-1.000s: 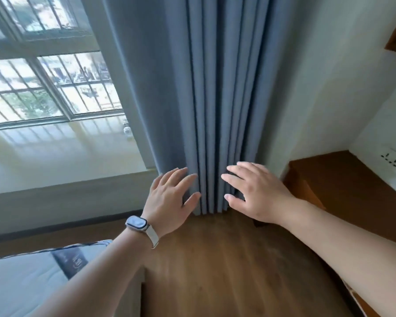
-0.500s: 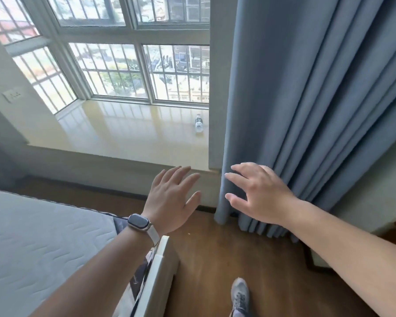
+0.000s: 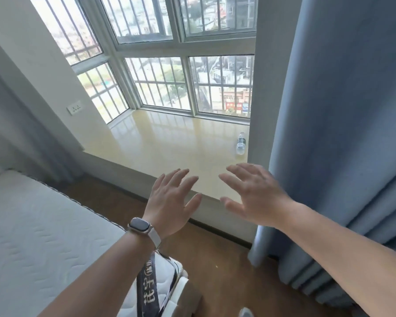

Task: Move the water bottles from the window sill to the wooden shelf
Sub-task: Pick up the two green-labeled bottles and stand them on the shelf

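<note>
One clear water bottle [image 3: 240, 143] stands upright on the pale yellow window sill [image 3: 160, 145], at its right end close to the wall edge and the blue curtain. My left hand [image 3: 173, 200], with a watch on the wrist, is held out over the sill's front edge, fingers spread, holding nothing. Beside it my right hand [image 3: 252, 193] is also spread and empty, well short of the bottle. The wooden shelf is out of view.
A blue curtain [image 3: 343, 133] hangs at the right, down to the wooden floor [image 3: 217, 255]. A white mattress [image 3: 44, 236] on a bed fills the lower left. Barred windows [image 3: 181, 83] rise behind the sill. A wall socket [image 3: 74, 108] sits at the left.
The view has swung left from the curtain and wooden shelf to the window sill. The bottle has come into view. Both hands stay spread and empty in front of me.
</note>
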`<state>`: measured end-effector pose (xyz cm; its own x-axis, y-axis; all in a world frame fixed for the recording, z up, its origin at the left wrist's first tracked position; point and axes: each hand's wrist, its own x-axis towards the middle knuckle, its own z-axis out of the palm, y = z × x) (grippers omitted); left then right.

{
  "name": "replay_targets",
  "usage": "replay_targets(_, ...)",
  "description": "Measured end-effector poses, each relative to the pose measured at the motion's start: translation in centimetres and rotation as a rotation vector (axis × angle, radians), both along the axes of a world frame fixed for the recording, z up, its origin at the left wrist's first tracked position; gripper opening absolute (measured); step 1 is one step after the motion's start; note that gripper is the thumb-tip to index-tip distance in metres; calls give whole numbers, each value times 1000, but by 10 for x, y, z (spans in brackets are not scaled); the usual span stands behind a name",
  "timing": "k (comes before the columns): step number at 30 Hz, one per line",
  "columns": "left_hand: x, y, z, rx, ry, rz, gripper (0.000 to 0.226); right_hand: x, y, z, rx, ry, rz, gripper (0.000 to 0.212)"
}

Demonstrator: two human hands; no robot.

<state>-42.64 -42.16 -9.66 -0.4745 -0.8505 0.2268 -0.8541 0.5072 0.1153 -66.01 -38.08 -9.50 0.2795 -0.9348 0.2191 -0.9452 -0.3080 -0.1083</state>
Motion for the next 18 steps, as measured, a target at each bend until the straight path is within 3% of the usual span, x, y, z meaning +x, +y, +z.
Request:
replay_targets(13, -46, -92, 26, -38, -47, 125, 60, -54, -126, 25, -85, 20, 121, 58)
replay_targets(18, -49, -114, 31, -17, -96, 148, 52, -63, -153, 25, -81, -10, 128, 57)
